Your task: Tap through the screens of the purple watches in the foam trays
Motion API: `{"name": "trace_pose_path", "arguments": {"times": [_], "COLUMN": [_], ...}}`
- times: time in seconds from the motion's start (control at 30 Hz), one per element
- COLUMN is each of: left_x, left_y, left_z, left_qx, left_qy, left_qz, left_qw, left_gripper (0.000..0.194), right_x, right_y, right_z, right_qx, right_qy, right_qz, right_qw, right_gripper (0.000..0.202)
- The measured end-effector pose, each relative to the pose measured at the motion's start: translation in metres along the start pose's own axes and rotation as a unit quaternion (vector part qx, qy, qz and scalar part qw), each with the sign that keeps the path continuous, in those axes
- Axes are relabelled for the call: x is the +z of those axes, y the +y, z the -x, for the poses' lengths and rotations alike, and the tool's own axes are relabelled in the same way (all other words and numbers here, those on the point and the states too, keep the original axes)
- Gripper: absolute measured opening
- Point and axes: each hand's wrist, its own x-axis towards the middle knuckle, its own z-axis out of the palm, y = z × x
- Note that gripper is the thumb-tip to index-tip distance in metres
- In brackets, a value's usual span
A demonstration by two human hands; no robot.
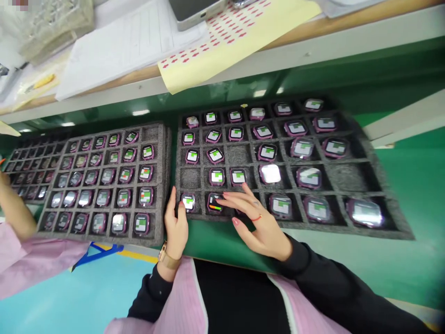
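A grey foam tray with square compartments lies before me, holding several purple-framed smartwatches without visible straps. My right hand is open over the tray's front row, fingers stretched out. Its fingertips reach the screen of a smartwatch showing an orange and green bar; I cannot tell whether they press it. My left hand rests at the tray's front left corner, fingers apart and holding nothing. Beside its thumb sits another smartwatch with a green and white screen. The right hand partly covers the compartments beneath it.
Left of my tray stands another foam tray of similar watches, and a third tray lies beyond it. Another person's arm reaches in at far left. Above runs a shelf edge with papers and a yellow arrow-sticker sheet.
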Motion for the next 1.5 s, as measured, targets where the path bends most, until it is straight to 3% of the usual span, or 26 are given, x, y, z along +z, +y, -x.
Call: {"name": "trace_pose_path", "arguments": {"times": [0.37,0.7,0.93,1.17,1.5], "left_x": [-0.002,-0.002,0.001,0.005,0.007], "left_y": [-0.002,0.001,-0.001,0.001,0.002], "left_z": [0.002,0.012,0.012,0.009,0.006], "left_qx": [0.014,0.001,0.011,0.013,0.027], "left_qy": [0.006,0.007,0.017,0.033,0.047], "left_qz": [0.007,-0.027,-0.051,-0.075,-0.096], "left_qw": [1.000,1.000,0.999,0.997,0.994], "left_gripper": [0.051,0.051,0.051,0.051,0.049], "right_x": [-0.038,-0.039,-0.052,-0.073,-0.081], "right_y": [0.005,0.016,0.011,0.012,0.017], "right_z": [0.017,0.027,0.029,0.052,0.055], "right_qx": [0.041,0.026,0.036,0.061,0.080], "right_qy": [0.056,-0.015,0.085,0.149,0.078], "right_qz": [0.043,0.054,0.045,0.090,0.102], "right_qw": [0.997,0.998,0.995,0.983,0.988], "right_gripper": [0.046,0.042,0.046,0.043,0.039]}}
